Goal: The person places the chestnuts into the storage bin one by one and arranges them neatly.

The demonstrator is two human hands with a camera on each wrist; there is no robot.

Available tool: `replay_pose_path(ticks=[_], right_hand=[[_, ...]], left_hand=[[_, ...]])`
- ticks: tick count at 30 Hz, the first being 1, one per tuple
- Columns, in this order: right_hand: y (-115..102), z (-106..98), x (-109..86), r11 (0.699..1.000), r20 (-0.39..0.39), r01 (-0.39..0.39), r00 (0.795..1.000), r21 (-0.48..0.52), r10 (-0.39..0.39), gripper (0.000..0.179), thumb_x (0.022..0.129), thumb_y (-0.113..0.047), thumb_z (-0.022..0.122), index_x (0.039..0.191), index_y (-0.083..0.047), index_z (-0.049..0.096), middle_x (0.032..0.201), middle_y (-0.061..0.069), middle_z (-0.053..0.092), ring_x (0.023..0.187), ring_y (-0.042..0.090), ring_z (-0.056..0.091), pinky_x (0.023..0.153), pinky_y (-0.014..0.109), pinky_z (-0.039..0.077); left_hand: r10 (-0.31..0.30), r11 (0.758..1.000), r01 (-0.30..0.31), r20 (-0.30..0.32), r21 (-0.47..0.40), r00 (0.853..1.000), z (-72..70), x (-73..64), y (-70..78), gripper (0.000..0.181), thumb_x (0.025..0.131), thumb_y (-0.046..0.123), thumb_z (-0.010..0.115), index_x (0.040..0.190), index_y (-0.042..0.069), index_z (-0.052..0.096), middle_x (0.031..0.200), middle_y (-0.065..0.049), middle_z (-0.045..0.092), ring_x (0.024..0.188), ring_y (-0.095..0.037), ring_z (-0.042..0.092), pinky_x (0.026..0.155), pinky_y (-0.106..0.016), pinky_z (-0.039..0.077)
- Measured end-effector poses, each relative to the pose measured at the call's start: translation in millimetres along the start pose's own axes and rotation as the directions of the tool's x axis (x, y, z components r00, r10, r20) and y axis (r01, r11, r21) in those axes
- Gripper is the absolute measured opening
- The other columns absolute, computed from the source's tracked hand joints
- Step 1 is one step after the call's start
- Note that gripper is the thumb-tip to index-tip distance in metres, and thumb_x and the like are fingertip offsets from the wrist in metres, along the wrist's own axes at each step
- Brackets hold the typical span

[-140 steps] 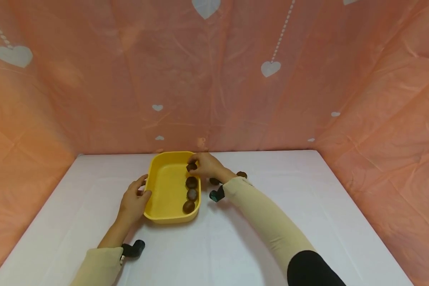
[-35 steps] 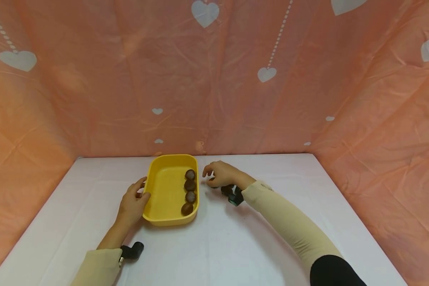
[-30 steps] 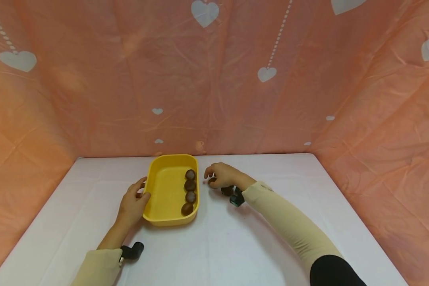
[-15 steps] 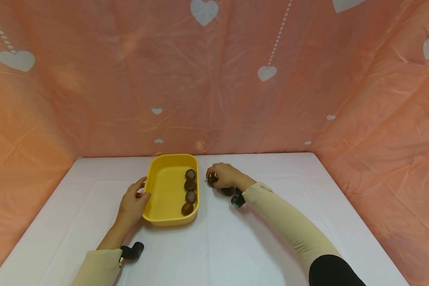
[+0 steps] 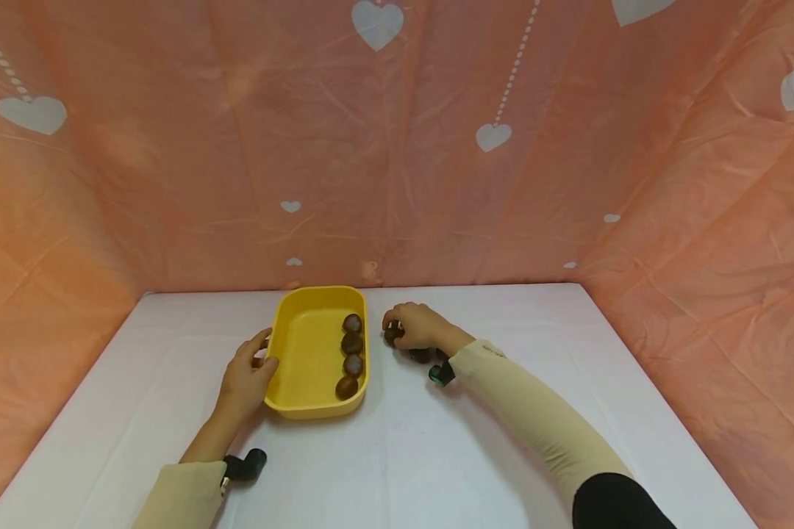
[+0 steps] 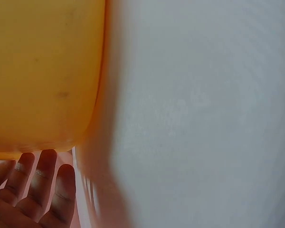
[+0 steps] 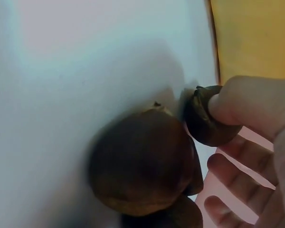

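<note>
My left hand (image 5: 246, 375) holds the left side of a yellow plastic tray (image 5: 298, 367), thumb over the rim and fingers along the outer wall. The left wrist view shows those fingers (image 6: 42, 180) reaching to the tray's wall (image 6: 42, 71). Inside the tray, several brown chestnuts (image 5: 352, 343) form a row along its right side. Just right of the tray, my right hand (image 5: 423, 327) pinches a chestnut (image 7: 211, 121) by thumb and fingers, close to the table. Two more chestnuts lie beside it, a big one (image 7: 142, 161) and a partly hidden one (image 7: 175, 213).
A white cloth covers the table (image 5: 384, 470). Behind it and at both sides hangs a peach curtain (image 5: 397, 162) with pale hearts. Small black cameras (image 5: 246, 464) sit on the wrists. The tray stands near the table's back edge.
My right hand has put its earlier chestnut at the far end of the tray's row, moved right to the table, and closed its fingers on another chestnut. The left hand stays at the tray.
</note>
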State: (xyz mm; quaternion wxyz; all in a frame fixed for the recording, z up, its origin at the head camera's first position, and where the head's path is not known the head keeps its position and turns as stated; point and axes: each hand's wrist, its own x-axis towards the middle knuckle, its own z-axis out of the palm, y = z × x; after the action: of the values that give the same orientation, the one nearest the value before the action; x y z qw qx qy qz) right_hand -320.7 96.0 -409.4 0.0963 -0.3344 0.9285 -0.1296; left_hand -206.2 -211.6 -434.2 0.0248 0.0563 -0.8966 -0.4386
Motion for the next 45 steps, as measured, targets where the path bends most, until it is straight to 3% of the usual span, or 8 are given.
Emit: replay_pose_path(ticks=[14,28,38,45], right_hand=[[5.1,5.1,-9.5,0.998,-0.075,0.035,0.997,0.051,-0.032,0.032,0.078,-0.016,0.069,0.109,-0.018,0.068,0.099,-0.001,0.064,0.087,0.014,0.056,0.082,0.031,0.048],[-5.4,-6.6,-21.9,0.992,-0.164,0.052,0.986,0.111,-0.033,0.031,0.076,-0.017,0.071,0.107,-0.019,0.066,0.095,-0.002,0.064,0.087,0.014,0.058,0.079,0.030,0.049],[-18.8,-17.4,-23.6,0.982,-0.226,0.144,0.967,0.125,-0.113,0.031,0.078,-0.016,0.071,0.108,-0.014,0.066,0.095,-0.001,0.065,0.089,0.017,0.060,0.074,0.022,0.050],[-30.6,-19.3,-18.5,0.972,-0.255,0.188,0.956,0.141,-0.147,0.033,0.078,-0.017,0.071,0.111,-0.012,0.066,0.103,0.001,0.066,0.093,0.021,0.061,0.085,0.034,0.050]], left_hand=[[0.031,0.999,-0.031,-0.019,0.006,0.999,3.5,0.1,-1.5,0.056,0.096,0.017,0.047,0.150,0.011,0.034,0.139,-0.017,0.046,0.102,-0.027,0.050,0.077,-0.023,0.045],[0.041,0.999,-0.041,-0.025,0.016,0.999,1.6,2.0,-3.5,0.055,0.096,0.016,0.047,0.149,0.010,0.035,0.138,-0.018,0.047,0.100,-0.027,0.051,0.075,-0.022,0.045],[0.028,1.000,-0.028,-0.012,0.009,1.000,-1.3,2.3,-2.6,0.056,0.096,0.016,0.047,0.150,0.010,0.034,0.139,-0.018,0.046,0.102,-0.027,0.050,0.076,-0.022,0.044],[0.036,0.999,-0.036,-0.009,0.020,0.999,-0.6,3.0,-2.1,0.056,0.096,0.016,0.047,0.150,0.010,0.034,0.139,-0.019,0.046,0.102,-0.028,0.051,0.077,-0.024,0.045]])
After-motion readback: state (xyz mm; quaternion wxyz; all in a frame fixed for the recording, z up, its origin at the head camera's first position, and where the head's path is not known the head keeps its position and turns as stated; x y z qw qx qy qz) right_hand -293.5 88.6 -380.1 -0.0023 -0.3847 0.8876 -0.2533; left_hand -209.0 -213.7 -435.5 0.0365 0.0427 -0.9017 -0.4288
